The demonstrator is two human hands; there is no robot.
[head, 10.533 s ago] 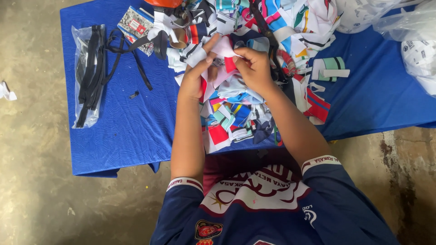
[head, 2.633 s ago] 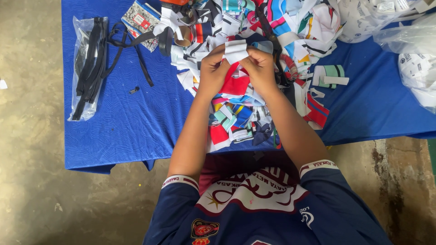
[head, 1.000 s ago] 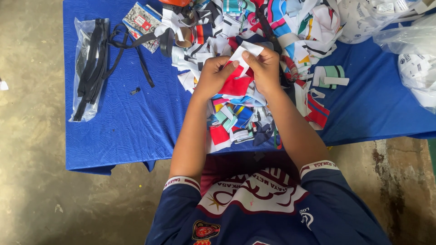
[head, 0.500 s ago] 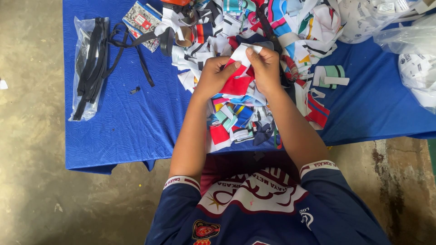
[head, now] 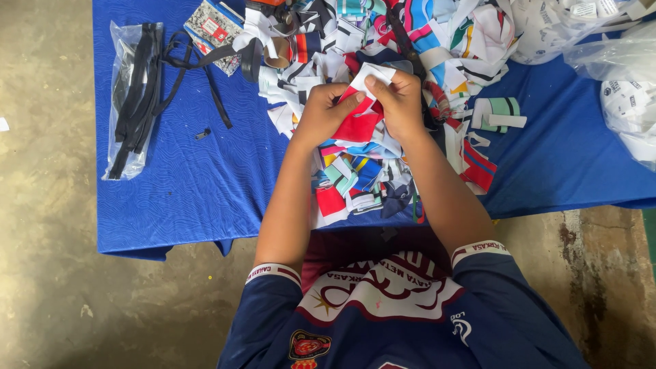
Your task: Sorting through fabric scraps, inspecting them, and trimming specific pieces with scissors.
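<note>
Both hands meet over a heap of coloured fabric scraps (head: pixel 383 171) on a blue-covered table (head: pixel 205 191). My left hand (head: pixel 322 113) pinches a red fabric piece (head: pixel 357 125) from the left. My right hand (head: pixel 400 102) grips the same bundle from the right, its fingers on a small white piece (head: pixel 372 72) that sits at the top of the red one. The red piece hangs between the two hands, just above the pile.
A clear plastic bag of black straps (head: pixel 133 96) lies at the table's left, with loose black straps (head: pixel 205 65) trailing beside it. A printed packet (head: pixel 213 27) lies at the back. Clear bags with white pieces (head: pixel 618 75) fill the right. Bare concrete floor (head: pixel 48 260) surrounds the table.
The hands have stayed over the pile. The white piece has shifted a little between the fingertips, and the red piece still hangs between both hands.
</note>
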